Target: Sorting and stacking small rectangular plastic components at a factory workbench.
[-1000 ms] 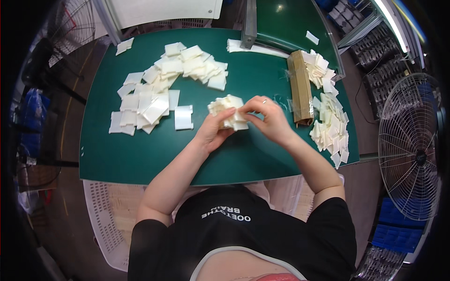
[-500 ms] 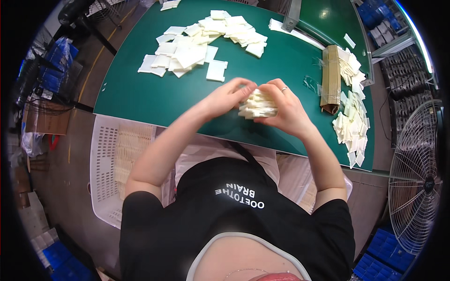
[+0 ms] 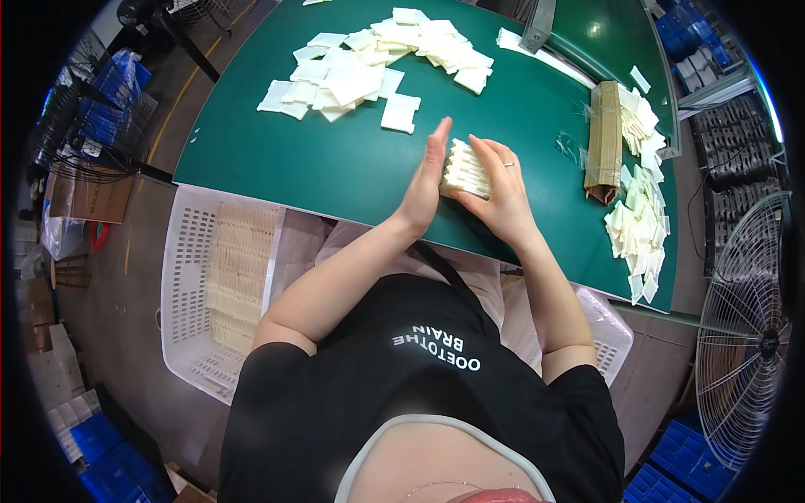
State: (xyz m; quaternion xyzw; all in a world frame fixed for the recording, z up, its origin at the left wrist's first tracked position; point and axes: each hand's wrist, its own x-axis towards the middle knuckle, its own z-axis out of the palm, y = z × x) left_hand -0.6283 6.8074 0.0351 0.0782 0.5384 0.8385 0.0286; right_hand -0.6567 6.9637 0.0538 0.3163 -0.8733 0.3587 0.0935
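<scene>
A stack of cream plastic plates (image 3: 467,173) stands on edge near the front of the green table. My right hand (image 3: 501,186) grips the stack from its right side, thumb at the near end and fingers over the far end. My left hand (image 3: 427,180) is held upright and flat against the stack's left side, its fingers stretched out. Beyond my hands lies a loose pile of the same flat plates (image 3: 356,80), with a single plate (image 3: 400,113) at its near edge.
A long cardboard strip (image 3: 603,142) divides off more scattered plates (image 3: 639,222) at the table's right. White perforated baskets stand below the front edge; the left basket (image 3: 186,293) holds rows of stacked plates. A fan (image 3: 763,335) stands at the right.
My left hand has straightened from curled fingers over the stack to a flat palm at its side. The stack's plate edges now look more evenly lined up.
</scene>
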